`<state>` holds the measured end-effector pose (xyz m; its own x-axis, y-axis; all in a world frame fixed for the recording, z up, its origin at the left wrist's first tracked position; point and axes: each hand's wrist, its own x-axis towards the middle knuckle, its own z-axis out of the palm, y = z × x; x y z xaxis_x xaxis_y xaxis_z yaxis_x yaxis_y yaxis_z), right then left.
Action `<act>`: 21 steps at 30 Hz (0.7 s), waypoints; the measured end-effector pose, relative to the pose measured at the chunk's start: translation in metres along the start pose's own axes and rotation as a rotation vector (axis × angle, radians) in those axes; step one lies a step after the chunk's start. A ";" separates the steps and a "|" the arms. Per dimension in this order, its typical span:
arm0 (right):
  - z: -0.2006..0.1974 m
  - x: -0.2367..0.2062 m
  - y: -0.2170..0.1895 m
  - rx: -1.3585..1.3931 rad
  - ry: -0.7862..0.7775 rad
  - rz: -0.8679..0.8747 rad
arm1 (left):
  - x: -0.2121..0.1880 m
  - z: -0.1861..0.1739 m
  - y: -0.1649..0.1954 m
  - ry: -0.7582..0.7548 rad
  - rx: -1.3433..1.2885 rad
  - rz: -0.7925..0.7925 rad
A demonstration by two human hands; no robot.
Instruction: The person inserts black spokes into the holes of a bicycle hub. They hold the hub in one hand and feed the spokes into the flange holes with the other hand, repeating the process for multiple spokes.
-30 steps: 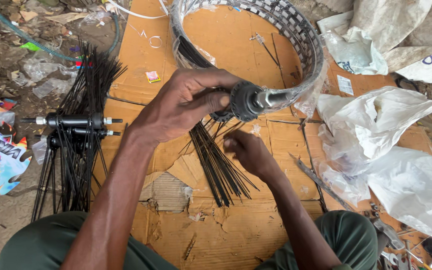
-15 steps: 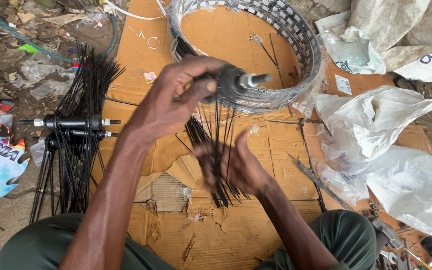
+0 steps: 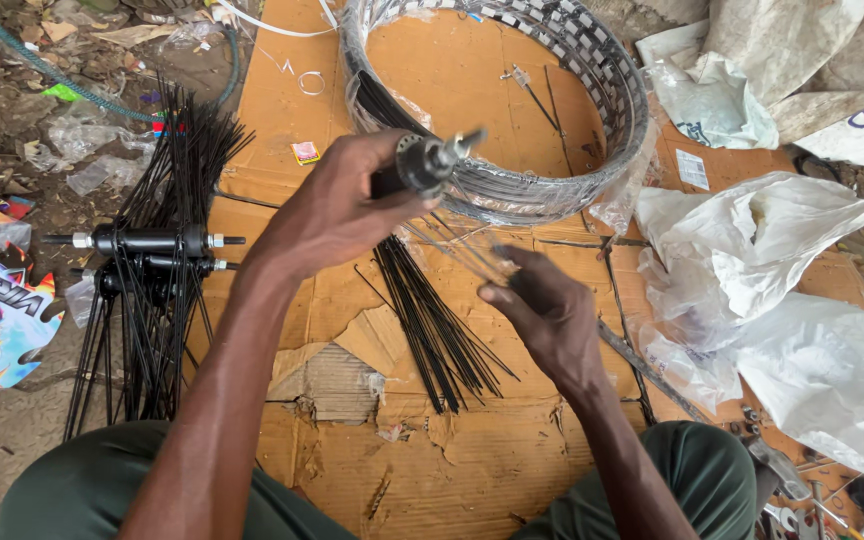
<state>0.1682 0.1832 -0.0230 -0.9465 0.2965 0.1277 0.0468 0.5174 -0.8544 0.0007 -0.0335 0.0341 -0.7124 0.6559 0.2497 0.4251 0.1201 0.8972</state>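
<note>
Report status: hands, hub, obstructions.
Left hand gripping black wheel hub. Right hand pinching spokes under it. Rim stack close behind.

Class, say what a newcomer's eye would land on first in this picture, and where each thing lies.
At centre, the left hand grips a black wheel hub while the right hand pinches thin spokes below it. Behind them a wrapped stack of wheel rims rests on the cardboard; more spoked hubs lie at left.

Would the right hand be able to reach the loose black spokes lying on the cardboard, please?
Probably yes: the right hand hovers just beside the black spokes, with nothing between them, though it seems to be pinching one spoke.
</note>
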 end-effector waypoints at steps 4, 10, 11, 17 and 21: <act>0.009 0.014 0.024 0.223 -0.157 0.244 | -0.006 -0.013 -0.007 -0.028 -0.054 0.143; 0.066 0.052 0.078 -0.284 -0.308 0.295 | -0.010 -0.029 -0.003 -0.090 -0.051 0.184; 0.074 0.054 0.087 -0.390 -0.328 0.247 | -0.011 -0.031 -0.001 -0.076 -0.062 0.205; 0.115 0.053 0.110 -0.515 -0.182 -0.085 | -0.014 -0.036 -0.001 -0.144 -0.229 0.262; 0.107 0.055 0.109 -0.452 -0.176 0.021 | -0.014 -0.037 -0.006 -0.133 -0.273 0.268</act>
<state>0.0873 0.1698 -0.1628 -0.9816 0.1909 -0.0076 0.1639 0.8211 -0.5467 -0.0121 -0.0707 0.0384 -0.5107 0.7299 0.4544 0.4092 -0.2584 0.8751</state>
